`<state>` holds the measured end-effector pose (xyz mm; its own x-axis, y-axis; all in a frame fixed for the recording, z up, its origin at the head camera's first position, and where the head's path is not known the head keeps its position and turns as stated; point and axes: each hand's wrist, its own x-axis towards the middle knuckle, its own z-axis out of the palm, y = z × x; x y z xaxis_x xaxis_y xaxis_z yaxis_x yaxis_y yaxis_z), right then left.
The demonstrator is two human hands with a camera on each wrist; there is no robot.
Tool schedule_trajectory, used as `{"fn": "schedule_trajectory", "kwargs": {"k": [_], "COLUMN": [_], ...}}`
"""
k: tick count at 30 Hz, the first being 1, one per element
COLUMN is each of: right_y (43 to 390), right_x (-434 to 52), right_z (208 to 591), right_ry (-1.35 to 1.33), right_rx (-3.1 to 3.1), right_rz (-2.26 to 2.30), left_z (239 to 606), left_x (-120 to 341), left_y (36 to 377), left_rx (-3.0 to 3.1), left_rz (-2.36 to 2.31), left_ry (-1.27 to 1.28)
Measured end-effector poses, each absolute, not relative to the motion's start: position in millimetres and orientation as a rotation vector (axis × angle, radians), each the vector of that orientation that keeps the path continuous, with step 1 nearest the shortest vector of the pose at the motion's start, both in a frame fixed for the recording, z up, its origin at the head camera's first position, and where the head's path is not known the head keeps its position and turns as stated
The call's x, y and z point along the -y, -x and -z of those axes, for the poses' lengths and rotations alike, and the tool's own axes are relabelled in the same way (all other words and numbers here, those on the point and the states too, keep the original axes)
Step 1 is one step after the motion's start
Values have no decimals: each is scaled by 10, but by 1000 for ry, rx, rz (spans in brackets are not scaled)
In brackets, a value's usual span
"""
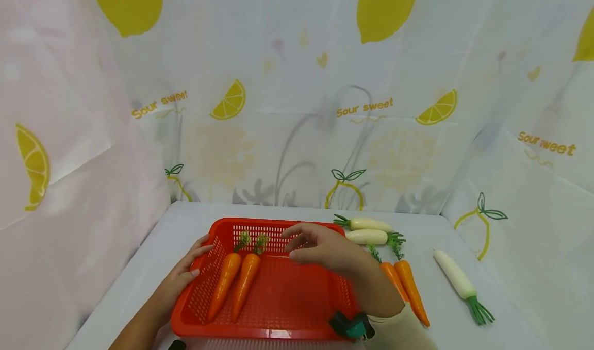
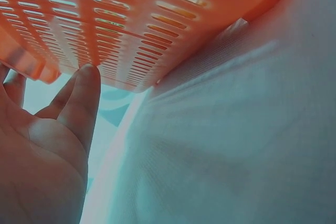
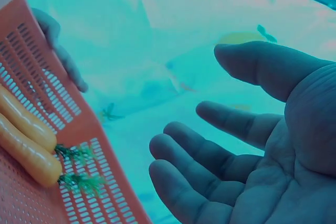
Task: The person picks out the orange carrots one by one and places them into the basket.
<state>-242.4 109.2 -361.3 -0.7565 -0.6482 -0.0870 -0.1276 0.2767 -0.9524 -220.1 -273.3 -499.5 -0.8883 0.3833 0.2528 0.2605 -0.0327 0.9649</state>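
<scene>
Looking down on a white tabletop [image 1: 153, 247] hemmed in on 3 sides by a pale curtain [image 1: 297, 107] printed with lemons, lemon slices and the words "Sour sweet". A red plastic basket [image 1: 278, 309] with slotted walls sits near the front edge, and it holds 2 toy carrots: the left basket carrot [image 1: 224, 286] and the right basket carrot [image 1: 245, 284], lying side by side and touching, green tops toward the far wall.

And the left hand [image 1: 183, 278] rests against the basket's left outer wall, fingers straight, thumb up by the rim [image 1: 204, 248]; from the left wrist view the fingertips [image 2: 86, 74] press flat on the slotted side, nothing gripped. Over the basket hovers the right hand [image 1: 325, 249], palm down, fingers loosely spread and relaxed, holding nothing at all. The right wrist view confirms it: an empty, open palm with the 2 carrots below and to the side.

Now the count outside the basket. To its right, 2 more carrots lie on the table, the inner table carrot [image 1: 392, 279] partly hidden by the right forearm, the outer table carrot [image 1: 412, 290] just beside it. Behind them, 2 white radishes lie close together: the far radish [image 1: 367, 223] and the near radish [image 1: 368, 236]. A lone radish [image 1: 457, 279] lies well apart toward the right edge. That makes 4 carrots and 3 radishes. On the right wrist, a teal and black strap [image 1: 351, 327].
</scene>
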Motion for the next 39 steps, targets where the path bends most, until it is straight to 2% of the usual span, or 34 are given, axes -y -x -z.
{"fn": "schedule_trajectory", "kwargs": {"k": [12, 21, 30, 39], "right_y": [2296, 2285, 2152, 2135], "right_x": [-1524, -1785, -2030, -2223], "right_z": [3773, 3904, 3999, 4150], "right_ry": [562, 496, 223, 49], "right_rx": [-2158, -2323, -2458, -2720], "right_rz": [1769, 1787, 1816, 1615], "left_z": [4975, 4980, 5003, 4969], "left_x": [2742, 2742, 2700, 2727], "left_y": [2178, 2181, 2183, 2170], "left_rx": [-2190, -2173, -2133, -2137], "left_rz": [-2042, -2052, -2061, -2060], "left_ry": [-681, -675, -718, -717]}}
